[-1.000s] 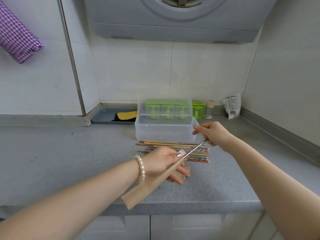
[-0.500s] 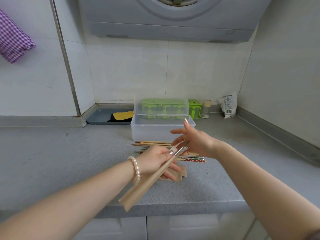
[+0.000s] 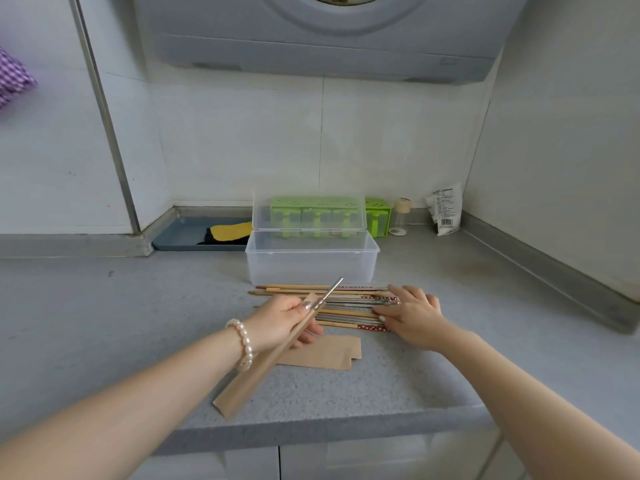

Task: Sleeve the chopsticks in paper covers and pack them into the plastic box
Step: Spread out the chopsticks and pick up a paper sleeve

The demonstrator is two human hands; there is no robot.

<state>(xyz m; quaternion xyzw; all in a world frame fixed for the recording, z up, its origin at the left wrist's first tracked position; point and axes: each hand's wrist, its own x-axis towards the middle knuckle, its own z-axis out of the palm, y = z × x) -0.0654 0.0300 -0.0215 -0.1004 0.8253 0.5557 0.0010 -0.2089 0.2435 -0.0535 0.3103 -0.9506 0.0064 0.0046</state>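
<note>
So the grey countertop [image 3: 104, 323] is basically my whole workspace, and the clear plastic box [image 3: 311, 263] sits open at the back with its lid tipped up, which makes sense since finished pairs just drop straight in; from here it looks empty, so I'd say we're early on. Right in front of it lies the pile of loose chopsticks [image 3: 332, 304], all lined up sideways so they're easy to pick one off. The spare paper covers [image 3: 325, 351] lie flat nearer the edge, just beside the left hand. The left hand [image 3: 280, 323] grips one paper sleeve [image 3: 256, 372] angled up, with a metal chopstick [image 3: 330, 291] poking out its mouth. The right hand [image 3: 410, 313] rests flat-fingered on the pile, holding nothing, probably after the mate.
</note>
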